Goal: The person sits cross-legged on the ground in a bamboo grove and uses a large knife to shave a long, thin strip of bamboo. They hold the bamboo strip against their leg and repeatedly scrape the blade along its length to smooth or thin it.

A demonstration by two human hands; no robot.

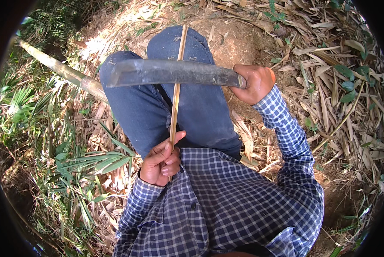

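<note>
My left hand is closed round the lower end of a thin bamboo strip, close to my belly. The strip points away from me over my jeans, its far end near my knee. In my right hand is the handle of a machete, mostly hidden by the fingers. Its broad dark blade lies crosswise over the strip, tip to the left, and covers part of it. Whether the edge touches the strip I cannot tell.
My bent knees in blue jeans are under the blade, with small shavings on them. A long bamboo pole slants in from the left. Dry leaves cover the ground at the right, and green palm-like leaves grow at the left.
</note>
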